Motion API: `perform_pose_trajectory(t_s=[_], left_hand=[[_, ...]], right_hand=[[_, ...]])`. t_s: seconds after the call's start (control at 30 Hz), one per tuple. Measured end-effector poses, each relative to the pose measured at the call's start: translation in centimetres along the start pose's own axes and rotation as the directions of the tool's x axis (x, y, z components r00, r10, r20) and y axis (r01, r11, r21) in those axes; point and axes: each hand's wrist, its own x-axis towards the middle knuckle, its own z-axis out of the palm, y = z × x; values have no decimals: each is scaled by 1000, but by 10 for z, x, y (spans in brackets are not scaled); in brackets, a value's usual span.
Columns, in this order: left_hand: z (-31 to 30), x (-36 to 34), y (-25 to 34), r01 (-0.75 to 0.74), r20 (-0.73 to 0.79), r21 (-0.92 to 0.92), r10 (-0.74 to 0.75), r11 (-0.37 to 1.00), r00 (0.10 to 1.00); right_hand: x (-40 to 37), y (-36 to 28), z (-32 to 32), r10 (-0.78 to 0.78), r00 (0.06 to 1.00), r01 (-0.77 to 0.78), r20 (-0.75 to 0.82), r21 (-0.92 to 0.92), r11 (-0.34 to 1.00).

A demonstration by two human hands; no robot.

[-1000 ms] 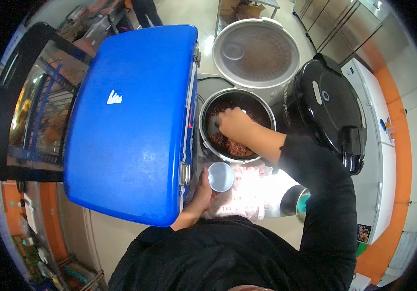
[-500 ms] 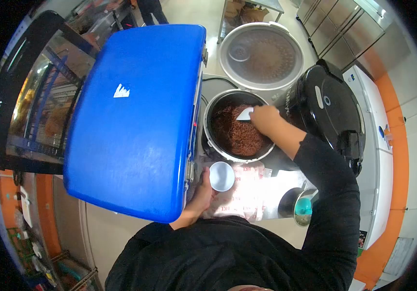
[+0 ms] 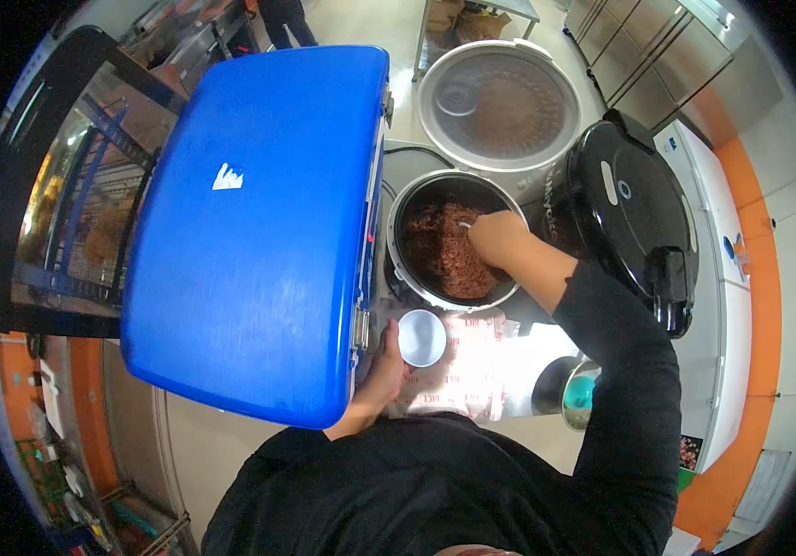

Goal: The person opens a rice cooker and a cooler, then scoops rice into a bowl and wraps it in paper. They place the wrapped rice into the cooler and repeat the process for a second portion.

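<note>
My left hand (image 3: 387,366) grips the side of a white cup (image 3: 422,338), whose open mouth faces up and shows nothing inside. The cup is just in front of a round cooker pot (image 3: 394,255) with its lid (image 3: 500,107) raised behind. Dark reddish-brown cooked rice (image 3: 464,269) lies heaped in the pot. Over the rice, my right hand (image 3: 500,239) is closed around a white rice paddle (image 3: 464,225). Only a small white piece of the paddle shows; my fist hides most of it.
A big blue lidded box (image 3: 250,232) stands close on the left. To the right is a black-lidded cooker (image 3: 639,213). A metal pot (image 3: 555,385) with a turquoise item sits near my right arm. Printed paper (image 3: 463,371) covers part of the counter. Another person's legs (image 3: 287,20) show at the back.
My right hand has moved slightly down and left over the rice, with the paddle's white blade now mostly out of sight. My left hand and the cup have barely moved.
</note>
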Motion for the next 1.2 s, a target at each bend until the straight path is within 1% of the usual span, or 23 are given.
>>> perform_pose_trajectory(t_s=[0.03,0.17,0.23,0.33,0.37,0.47,0.57,0.67,0.7,0.77,0.8,0.83,0.97,1.07,1.1,1.2], left_hand=[[-4,4,-5,-12,-3,-20,12,1000,1000],[-14,12,-15,-27,38,-12,28,1000,999],[-9,9,-11,-22,30,-4,23,1000,999],[3,-1,-4,-26,33,0,26,1000,999],[5,-3,-2,-28,39,2,28,1000,999],[-1,1,-5,-10,49,-16,10,1000,999],[-10,7,-9,-36,26,-40,37,999,999],[-11,6,-5,-60,-8,32,60,998,998],[-9,5,-3,-59,6,22,59,998,998],[-7,2,1,-55,34,2,55,998,998],[-3,-1,3,-41,21,-1,41,999,999],[1,-3,5,-30,9,-4,30,1000,1000],[-2,1,2,-22,10,-37,22,999,1000],[-1,-1,2,-41,-9,-16,41,999,999],[-2,0,0,-39,-6,-6,39,999,999],[-8,6,-7,-36,-3,18,36,999,999]], right_hand=[[-3,0,0,-50,995,50,91,2,999],[-23,-5,3,-141,967,144,214,5,990],[-35,-17,-13,-173,947,168,269,40,985],[-43,-25,-18,-191,939,169,286,98,981],[-44,-22,-15,-235,940,213,248,112,971],[-41,-12,-17,-183,958,165,221,95,982],[-45,1,-35,-57,998,56,40,27,998],[-32,1,-37,28,985,-35,-170,-38,999],[-20,2,-21,24,965,-58,-260,-123,991],[6,5,7,-7,946,-55,-324,-181,982],[16,4,17,-25,934,-55,-356,-213,976],[19,6,29,-73,961,33,-266,-152,988],[12,2,34,-164,963,161,-214,-34,986],[4,-3,44,-242,960,247,-139,21,969],[6,-1,45,-252,958,263,-135,73,962],[9,-1,42,-384,922,384,-39,194,903]])
